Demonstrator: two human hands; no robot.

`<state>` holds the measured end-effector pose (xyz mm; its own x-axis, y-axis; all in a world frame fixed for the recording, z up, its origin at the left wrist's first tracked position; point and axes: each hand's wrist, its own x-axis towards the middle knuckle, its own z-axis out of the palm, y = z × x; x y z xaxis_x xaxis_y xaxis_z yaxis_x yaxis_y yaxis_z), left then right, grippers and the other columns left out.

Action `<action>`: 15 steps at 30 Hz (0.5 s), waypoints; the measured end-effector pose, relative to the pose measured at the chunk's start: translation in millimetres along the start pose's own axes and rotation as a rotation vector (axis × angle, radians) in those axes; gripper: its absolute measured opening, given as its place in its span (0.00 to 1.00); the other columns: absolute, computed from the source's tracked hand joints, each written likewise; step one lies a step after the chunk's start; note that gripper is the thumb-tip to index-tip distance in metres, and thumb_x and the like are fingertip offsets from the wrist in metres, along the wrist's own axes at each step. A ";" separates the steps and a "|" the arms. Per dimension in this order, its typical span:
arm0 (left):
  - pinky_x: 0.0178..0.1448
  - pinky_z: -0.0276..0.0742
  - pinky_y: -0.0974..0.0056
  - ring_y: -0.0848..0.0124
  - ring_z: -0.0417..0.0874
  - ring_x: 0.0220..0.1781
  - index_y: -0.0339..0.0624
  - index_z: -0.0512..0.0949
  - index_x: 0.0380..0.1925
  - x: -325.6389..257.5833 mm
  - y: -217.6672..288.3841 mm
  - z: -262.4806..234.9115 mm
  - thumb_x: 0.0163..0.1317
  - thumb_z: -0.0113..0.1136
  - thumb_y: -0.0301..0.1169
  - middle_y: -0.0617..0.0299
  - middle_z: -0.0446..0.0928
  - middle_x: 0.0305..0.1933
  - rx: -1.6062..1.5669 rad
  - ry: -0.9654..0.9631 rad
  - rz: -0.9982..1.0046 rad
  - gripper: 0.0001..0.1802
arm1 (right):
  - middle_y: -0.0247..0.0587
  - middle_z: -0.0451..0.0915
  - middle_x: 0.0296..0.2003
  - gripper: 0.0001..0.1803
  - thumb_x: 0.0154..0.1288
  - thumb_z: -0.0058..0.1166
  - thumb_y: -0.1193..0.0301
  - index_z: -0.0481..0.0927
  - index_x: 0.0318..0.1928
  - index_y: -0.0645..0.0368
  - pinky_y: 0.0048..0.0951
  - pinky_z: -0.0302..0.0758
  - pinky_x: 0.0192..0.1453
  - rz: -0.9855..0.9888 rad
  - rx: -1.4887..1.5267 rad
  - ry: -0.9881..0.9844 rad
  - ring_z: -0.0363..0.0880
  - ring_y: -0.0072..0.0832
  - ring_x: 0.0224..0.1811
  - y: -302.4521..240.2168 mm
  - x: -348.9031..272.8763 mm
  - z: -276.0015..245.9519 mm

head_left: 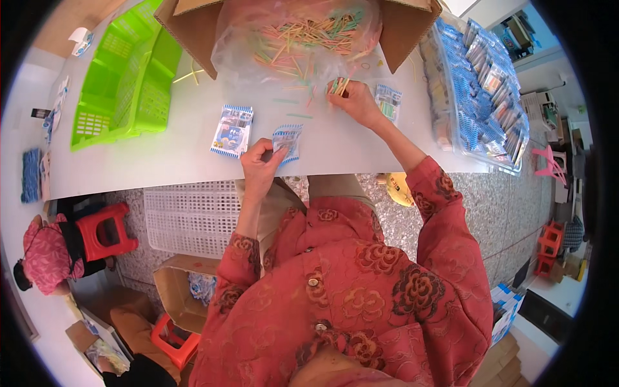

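Observation:
Pinched in my left hand (261,161) is a small blue-and-white packet (288,140), near the table's front edge. My right hand (353,102) is closed round a small bunch of thin coloured sticks (339,86), just in front of the open box. A heap of the same pastel sticks (316,35) lies in a clear plastic bag (235,39) inside the cardboard box (188,35). Left of my left hand lies a stack of flat blue-and-white packets (232,131). Beside my right wrist is a packet with green sticks showing (388,102).
On the table's left stands a bright green plastic basket (122,97). A clear bin (461,145) on the right is full of blue packets (480,84). Loose sticks (298,116) lie on the white table (187,161). Other people (48,248) sit at the lower left, near red stools (106,232).

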<state>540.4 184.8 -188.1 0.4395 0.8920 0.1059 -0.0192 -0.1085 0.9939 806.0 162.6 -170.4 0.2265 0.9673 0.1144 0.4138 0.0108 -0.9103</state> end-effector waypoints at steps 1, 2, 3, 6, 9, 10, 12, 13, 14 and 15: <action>0.26 0.53 0.78 0.87 0.58 0.24 0.37 0.75 0.22 0.6 -0.3 -0.2 0.54 0.63 0.21 0.77 0.65 0.22 0.028 0.000 0.000 0.07 | 0.26 0.72 0.20 0.05 0.60 0.56 0.73 0.78 0.32 0.61 0.19 0.66 0.28 0.050 -0.004 -0.012 0.67 0.13 0.23 6.4 0.9 0.9; 0.26 0.52 0.78 0.87 0.58 0.23 0.38 0.75 0.22 1.5 0.0 -0.4 0.54 0.63 0.21 0.78 0.64 0.21 0.056 -0.003 0.000 0.07 | 0.26 0.72 0.20 0.05 0.60 0.57 0.72 0.79 0.33 0.61 0.19 0.66 0.27 0.101 -0.008 -0.020 0.68 0.13 0.23 7.8 2.4 0.6; 0.26 0.52 0.78 0.87 0.58 0.23 0.38 0.75 0.22 1.5 0.3 -0.3 0.54 0.63 0.21 0.78 0.64 0.21 0.056 -0.005 0.000 0.07 | 0.26 0.72 0.20 0.05 0.60 0.57 0.72 0.79 0.33 0.61 0.19 0.66 0.27 0.101 -0.007 -0.018 0.68 0.13 0.23 9.1 4.2 -1.6; 0.26 0.51 0.77 0.87 0.57 0.23 0.37 0.75 0.23 1.8 0.7 -0.7 0.54 0.64 0.22 0.78 0.62 0.20 0.056 -0.007 -0.006 0.06 | 0.27 0.74 0.21 0.05 0.60 0.57 0.71 0.80 0.32 0.60 0.19 0.66 0.27 0.205 0.045 -0.002 0.69 0.13 0.23 6.2 10.4 -9.8; 0.26 0.53 0.77 0.87 0.59 0.23 0.37 0.76 0.23 4.0 3.7 2.2 0.54 0.64 0.22 0.77 0.65 0.21 0.043 -0.006 -0.028 0.06 | 0.27 0.75 0.22 0.05 0.60 0.58 0.70 0.80 0.32 0.59 0.18 0.66 0.27 0.251 0.250 -0.013 0.68 0.13 0.23 -4.7 13.6 -19.2; 0.27 0.58 0.78 0.88 0.63 0.24 0.36 0.76 0.24 5.2 5.5 5.4 0.54 0.64 0.22 0.75 0.70 0.22 0.029 -0.023 -0.042 0.06 | 0.27 0.75 0.22 0.06 0.61 0.58 0.70 0.80 0.31 0.59 0.18 0.66 0.28 0.233 0.343 -0.027 0.68 0.13 0.23 -9.4 13.7 -21.3; 0.28 0.63 0.79 0.88 0.68 0.25 0.35 0.76 0.25 8.3 12.5 12.4 0.54 0.65 0.23 0.73 0.74 0.22 0.013 -0.038 -0.058 0.06 | 0.26 0.76 0.23 0.06 0.61 0.59 0.69 0.80 0.30 0.58 0.17 0.66 0.28 0.216 0.434 -0.044 0.67 0.13 0.23 -25.5 12.7 -25.7; 0.30 0.65 0.78 0.87 0.70 0.26 0.35 0.77 0.25 10.2 14.6 14.8 0.54 0.65 0.23 0.71 0.76 0.23 0.010 -0.060 -0.035 0.06 | 0.26 0.75 0.23 0.06 0.61 0.59 0.69 0.80 0.31 0.58 0.17 0.65 0.29 0.210 0.464 -0.049 0.67 0.13 0.23 -37.0 11.3 -26.8; 0.31 0.67 0.78 0.86 0.71 0.28 0.34 0.77 0.26 12.9 16.1 17.3 0.54 0.65 0.23 0.70 0.77 0.24 0.007 -0.084 -0.010 0.05 | 0.26 0.75 0.23 0.06 0.62 0.59 0.69 0.80 0.31 0.58 0.17 0.65 0.29 0.203 0.494 -0.051 0.67 0.13 0.23 -47.5 10.1 -28.6; 0.31 0.67 0.78 0.86 0.71 0.28 0.34 0.77 0.26 15.1 16.8 19.8 0.54 0.65 0.23 0.70 0.77 0.24 0.006 -0.081 -0.011 0.05 | 0.26 0.75 0.23 0.06 0.62 0.59 0.69 0.80 0.31 0.58 0.17 0.65 0.29 0.203 0.493 -0.053 0.67 0.13 0.23 -54.9 9.3 -30.2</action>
<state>564.6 187.8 -170.4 0.5111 0.8545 0.0923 -0.0084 -0.1024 0.9947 812.1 163.4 -107.4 0.2084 0.9737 -0.0923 -0.0995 -0.0728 -0.9924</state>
